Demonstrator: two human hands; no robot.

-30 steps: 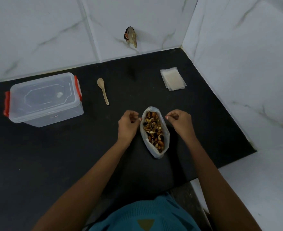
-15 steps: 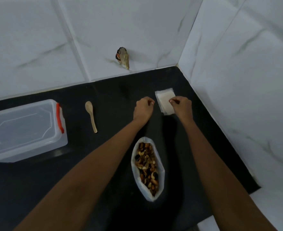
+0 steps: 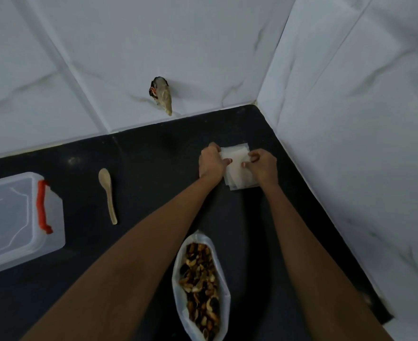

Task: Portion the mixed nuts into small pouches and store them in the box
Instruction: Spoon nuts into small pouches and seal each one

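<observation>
An open clear bag of mixed nuts [image 3: 200, 286] lies on the black counter between my forearms. Farther back, near the corner, sits a small stack of translucent pouches [image 3: 237, 168]. My left hand [image 3: 211, 161] pinches the stack's left edge with curled fingers. At the stack's right side, my right hand [image 3: 262, 164] pinches the top pouch. A wooden spoon [image 3: 108, 193] lies to the left of my arms. The clear plastic box [image 3: 18, 222] with red latches stands closed at the far left.
White marble-look wall tiles [image 3: 350, 119] close in the counter at the back and right. A hole in the back wall [image 3: 161, 96] has something stuffed in it. The black counter [image 3: 141, 163] ends at its front right corner [image 3: 385, 318].
Both hands left the mouth of the nut bag and reached back to the pouch stack; now both pinch it. The view tilted forward toward the corner.
</observation>
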